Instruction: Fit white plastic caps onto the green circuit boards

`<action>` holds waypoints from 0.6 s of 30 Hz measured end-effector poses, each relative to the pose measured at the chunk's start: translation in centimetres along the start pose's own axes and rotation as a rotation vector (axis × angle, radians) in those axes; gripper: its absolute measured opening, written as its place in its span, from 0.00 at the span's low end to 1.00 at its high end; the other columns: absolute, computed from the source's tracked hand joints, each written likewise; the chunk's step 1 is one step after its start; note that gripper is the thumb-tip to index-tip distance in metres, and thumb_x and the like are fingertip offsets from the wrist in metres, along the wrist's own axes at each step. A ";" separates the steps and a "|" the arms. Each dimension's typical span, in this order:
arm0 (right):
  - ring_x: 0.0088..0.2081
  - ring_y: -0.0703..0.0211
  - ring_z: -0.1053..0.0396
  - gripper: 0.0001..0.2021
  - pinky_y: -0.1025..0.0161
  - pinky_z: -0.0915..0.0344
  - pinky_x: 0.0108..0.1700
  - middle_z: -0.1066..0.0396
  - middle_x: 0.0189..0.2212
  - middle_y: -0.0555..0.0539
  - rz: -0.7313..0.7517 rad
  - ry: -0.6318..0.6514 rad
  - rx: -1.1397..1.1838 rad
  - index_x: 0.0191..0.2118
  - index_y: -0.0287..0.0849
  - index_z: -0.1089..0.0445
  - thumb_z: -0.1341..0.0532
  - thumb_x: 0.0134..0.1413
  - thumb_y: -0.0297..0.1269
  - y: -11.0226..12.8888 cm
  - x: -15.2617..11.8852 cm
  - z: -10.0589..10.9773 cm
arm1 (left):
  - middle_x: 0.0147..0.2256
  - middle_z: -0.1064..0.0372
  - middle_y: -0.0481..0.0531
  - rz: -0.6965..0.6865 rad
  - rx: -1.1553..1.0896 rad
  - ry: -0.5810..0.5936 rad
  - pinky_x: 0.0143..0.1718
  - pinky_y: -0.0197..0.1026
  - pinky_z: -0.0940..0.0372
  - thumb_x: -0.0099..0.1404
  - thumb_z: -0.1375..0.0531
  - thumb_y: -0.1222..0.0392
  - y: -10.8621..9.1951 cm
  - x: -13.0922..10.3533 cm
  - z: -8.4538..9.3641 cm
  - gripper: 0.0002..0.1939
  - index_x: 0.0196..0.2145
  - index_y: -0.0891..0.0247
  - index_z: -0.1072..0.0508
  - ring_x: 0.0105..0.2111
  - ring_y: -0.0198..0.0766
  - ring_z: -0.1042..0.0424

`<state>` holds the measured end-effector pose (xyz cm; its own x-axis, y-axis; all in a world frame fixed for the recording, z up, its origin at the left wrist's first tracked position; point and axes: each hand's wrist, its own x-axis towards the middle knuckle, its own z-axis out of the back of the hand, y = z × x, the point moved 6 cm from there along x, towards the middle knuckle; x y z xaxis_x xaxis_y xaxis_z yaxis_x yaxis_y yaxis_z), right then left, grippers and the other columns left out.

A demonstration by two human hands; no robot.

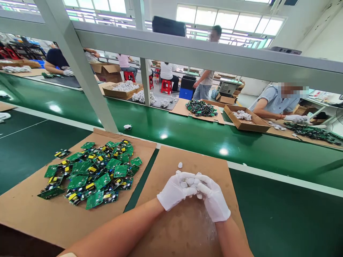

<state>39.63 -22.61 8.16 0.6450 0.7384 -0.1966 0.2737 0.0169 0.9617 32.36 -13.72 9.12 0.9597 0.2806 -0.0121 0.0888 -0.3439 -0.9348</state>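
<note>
My left hand [175, 189] and my right hand [213, 196], both in white gloves, are cupped together around several small white plastic pieces [190, 182]. Fingers of both hands curl about the cluster from either side, above a brown cardboard sheet [174, 228]. Just beyond the fingertips, one loose white piece [180, 165] lies on the cardboard. To the left of my hands, a heap of green circuit boards [93, 171] with yellow and black components rests on another cardboard sheet [24, 200]. The exact shape of the held pieces is partly hidden by the gloves.
A green conveyor belt [174, 134] runs across behind the cardboard, with a small white part [128, 127] on it. A grey metal frame post [85, 71] slants down at the left. Across the belt, a gloved co-worker [278, 101] sits by a cardboard box [245, 123] of white parts.
</note>
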 end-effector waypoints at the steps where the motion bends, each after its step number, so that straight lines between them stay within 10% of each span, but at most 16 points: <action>1: 0.23 0.65 0.40 0.11 0.66 0.45 0.25 0.34 0.25 0.51 -0.028 0.016 0.074 0.36 0.43 0.30 0.34 0.46 0.39 -0.2 0.1 -0.2 | 0.24 0.30 0.51 0.013 0.007 -0.031 0.20 0.32 0.45 0.53 0.36 0.60 0.1 0.0 0.2 0.12 0.36 0.66 0.28 0.23 0.31 0.34; 6: 0.26 0.63 0.38 0.07 0.66 0.43 0.25 0.39 0.23 0.52 -0.057 0.105 0.322 0.28 0.44 0.34 0.37 0.49 0.41 -0.2 0.3 -1.0 | 0.22 0.35 0.45 0.088 -0.155 -0.134 0.15 0.31 0.46 0.45 0.31 0.56 1.4 0.4 1.3 0.18 0.31 0.65 0.33 0.18 0.30 0.35; 10: 0.23 0.67 0.42 0.07 0.68 0.43 0.22 0.35 0.27 0.53 -0.030 -0.075 0.400 0.32 0.48 0.33 0.36 0.47 0.41 0.5 0.6 1.5 | 0.27 0.36 0.46 0.152 -0.263 -0.187 0.16 0.30 0.47 0.46 0.31 0.55 2.0 0.8 1.9 0.19 0.31 0.65 0.34 0.21 0.29 0.34; 15: 0.38 0.59 0.33 0.18 0.65 0.37 0.31 0.29 0.40 0.50 0.068 -0.474 0.034 0.42 0.49 0.30 0.32 0.41 0.41 1.6 0.2 6.0 | 0.37 0.36 0.49 0.224 -0.390 -0.180 0.27 0.31 0.41 0.50 0.33 0.59 3.0 0.8 1.9 0.27 0.47 0.60 0.36 0.30 0.30 0.32; 18: 0.49 0.52 0.35 0.19 0.59 0.36 0.46 0.28 0.45 0.48 0.122 -0.487 -0.182 0.44 0.46 0.30 0.35 0.42 0.41 1.9 0.3 6.5 | 0.39 0.36 0.50 0.241 -0.387 -0.158 0.33 0.34 0.40 0.50 0.34 0.62 3.3 0.6 1.8 0.28 0.49 0.59 0.37 0.35 0.31 0.32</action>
<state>44.99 -26.79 8.73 0.9328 0.3444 -0.1057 0.0756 0.0997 0.9921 32.74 -13.05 5.37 0.9154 0.2747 -0.2942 -0.0097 -0.7156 -0.6984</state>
